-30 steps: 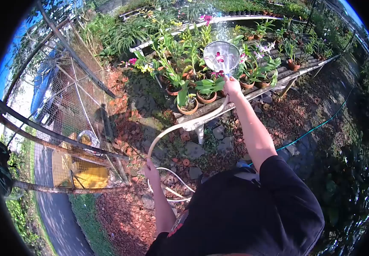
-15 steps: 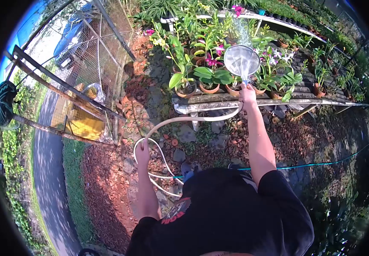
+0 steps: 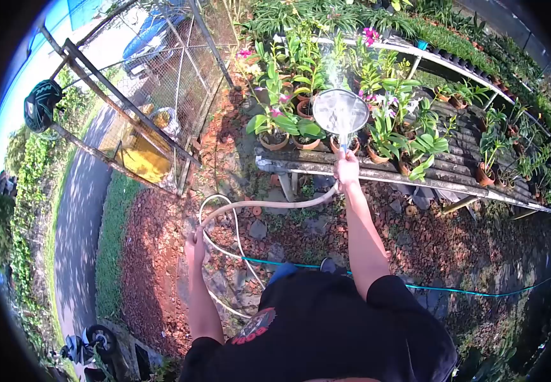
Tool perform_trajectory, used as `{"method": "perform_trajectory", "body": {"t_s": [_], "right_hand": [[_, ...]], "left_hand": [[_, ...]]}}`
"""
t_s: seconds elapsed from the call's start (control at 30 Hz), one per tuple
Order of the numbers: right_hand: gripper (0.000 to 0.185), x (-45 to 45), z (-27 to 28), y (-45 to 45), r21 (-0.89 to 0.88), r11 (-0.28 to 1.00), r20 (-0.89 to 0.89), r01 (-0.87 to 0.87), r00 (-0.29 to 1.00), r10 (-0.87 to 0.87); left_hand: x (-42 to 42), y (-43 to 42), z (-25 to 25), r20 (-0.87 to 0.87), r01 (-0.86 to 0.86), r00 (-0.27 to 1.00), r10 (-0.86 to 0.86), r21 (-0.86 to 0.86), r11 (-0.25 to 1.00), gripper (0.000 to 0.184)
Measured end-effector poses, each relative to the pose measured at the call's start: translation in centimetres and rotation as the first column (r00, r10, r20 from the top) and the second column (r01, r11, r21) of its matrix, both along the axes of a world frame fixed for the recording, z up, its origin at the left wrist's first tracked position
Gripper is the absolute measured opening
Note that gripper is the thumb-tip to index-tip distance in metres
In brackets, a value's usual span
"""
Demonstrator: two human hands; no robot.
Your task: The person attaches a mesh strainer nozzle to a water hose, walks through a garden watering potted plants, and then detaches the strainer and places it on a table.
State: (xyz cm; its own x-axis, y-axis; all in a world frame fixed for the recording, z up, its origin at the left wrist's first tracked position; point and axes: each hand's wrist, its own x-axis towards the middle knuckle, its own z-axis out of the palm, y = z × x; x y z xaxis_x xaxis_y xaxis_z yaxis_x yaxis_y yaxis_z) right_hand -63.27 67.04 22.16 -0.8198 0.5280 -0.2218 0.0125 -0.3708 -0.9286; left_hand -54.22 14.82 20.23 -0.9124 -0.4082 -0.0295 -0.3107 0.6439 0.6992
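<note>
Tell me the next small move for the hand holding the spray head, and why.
I'd swing the right hand a little to the right, probably. Water from the spray head is going over the plants straight ahead, while the potted plants at the bench's right lie outside that stream. The hose curves loosely between both hands, so it should follow.

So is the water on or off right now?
On: white spray shows around the round nozzle in the right hand.
</note>
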Motion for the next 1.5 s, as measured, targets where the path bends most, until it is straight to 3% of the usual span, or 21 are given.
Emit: {"method": "perform_trajectory", "body": {"t_s": [0.2,0.23,0.27,0.3,0.37,0.4,0.6,0.7,0.73,0.77,0.83,0.87,0.97,1.0,1.1,1.13,1.23,1.37,1.5], "right_hand": [[0.018,1.6,1.1,1.4,-0.028,0.98,-0.052,0.199,0.978,-0.201],[0.02,1.1,0.9,1.7,0.055,0.964,-0.089,0.262,0.962,-0.257],[0.019,1.7,0.4,2.4,-0.016,0.974,-0.07,0.225,0.972,-0.226],[0.018,2.7,1.8,2.4,-0.087,0.978,-0.052,0.19,0.979,-0.195],[0.019,1.8,-0.9,3.7,0.033,0.971,0.014,0.236,0.971,-0.237],[0.017,2.4,-0.6,3.5,-0.046,0.969,0.018,0.245,0.97,-0.244],[0.01,5.4,-0.5,2.0,-0.02,0.942,0.06,0.335,0.941,-0.334],[0.009,7.3,-2.5,0.7,-0.069,0.98,0.076,0.185,0.981,-0.18],[0.009,7.6,-4.7,-0.2,-0.15,0.986,0.048,0.073,0.997,-0.066],[0.011,7.0,-6.5,-0.8,-0.249,0.965,0.014,0.083,0.997,-0.082],[0.013,8.1,-2.3,-4.4,-0.127,0.981,0.143,0.146,0.981,-0.127],[0.014,8.2,-2.6,-4.6,-0.138,0.981,0.082,0.14,0.988,-0.129],[0.012,8.4,-1.8,-4.8,-0.175,0.936,0.088,0.305,0.952,-0.294],[0.013,8.3,-1.3,-4.7,-0.15,0.934,0.127,0.324,0.943,-0.307],[0.015,8.2,-0.7,-3.4,-0.103,0.976,0.044,0.192,0.981,-0.188],[0.013,8.0,-0.4,-2.6,-0.087,0.979,0.015,0.183,0.983,-0.182],[0.012,7.4,1.5,-1.0,-0.066,0.95,-0.004,0.305,0.952,-0.306],[0.016,8.1,3.7,0.0,-0.032,0.994,-0.015,0.104,0.994,-0.104],[0.018,7.3,5.4,-1.0,-0.08,0.986,-0.072,0.149,0.985,-0.155]], "left_hand": [[2.3,2.3,0.9,0.033,0.035,0.999,-0.033,-0.058,0.998,0.057],[2.5,2.1,0.1,0.047,0.047,0.998,-0.044,-0.073,0.996,0.057],[2.1,1.1,-2.4,0.025,0.069,0.997,-0.066,-0.112,0.991,0.057],[2.5,1.1,-2.5,0.018,0.088,0.996,-0.088,-0.048,0.995,0.057],[2.7,2.2,-1.9,-0.015,0.133,0.991,-0.132,0.081,0.988,0.056],[2.9,2.2,-1.9,-0.002,0.131,0.991,-0.131,0.08,0.988,0.056],[2.5,0.7,-2.8,0.013,0.133,0.991,-0.134,0.036,0.99,0.056],[2.8,0.0,-2.3,0.018,0.133,0.991,-0.135,0.087,0.987,0.057],[2.6,-2.0,-4.6,-0.054,0.132,0.99,-0.127,0.105,0.986,0.055],[2.8,-2.8,-4.6,-0.037,0.135,0.991,-0.131,0.128,0.983,0.054],[3.4,-4.1,-4.3,0.006,0.128,0.991,-0.131,0.17,0.977,0.053],[4.1,-4.1,-3.6,-0.019,0.115,0.993,-0.114,0.214,0.97,0.053],[4.3,-6.1,-6.2,-0.03,0.126,0.992,-0.124,0.078,0.989,0.054],[4.9,-5.1,-4.7,-0.006,0.119,0.993,-0.119,0.052,0.992,0.054],[5.6,-3.4,-3.7,0.008,0.101,0.995,-0.103,0.121,0.988,0.055],[5.9,-2.8,-3.4,0.007,0.1,0.995,-0.104,0.225,0.969,0.055],[7.5,-0.2,-0.8,0.001,0.1,0.995,-0.101,0.087,0.991,0.054],[7.3,0.3,-2.5,-0.097,0.129,0.989,-0.113,0.18,0.975,0.051],[9.5,1.4,1.3,-0.085,0.064,0.995,-0.043,0.272,0.96,0.049]]}}
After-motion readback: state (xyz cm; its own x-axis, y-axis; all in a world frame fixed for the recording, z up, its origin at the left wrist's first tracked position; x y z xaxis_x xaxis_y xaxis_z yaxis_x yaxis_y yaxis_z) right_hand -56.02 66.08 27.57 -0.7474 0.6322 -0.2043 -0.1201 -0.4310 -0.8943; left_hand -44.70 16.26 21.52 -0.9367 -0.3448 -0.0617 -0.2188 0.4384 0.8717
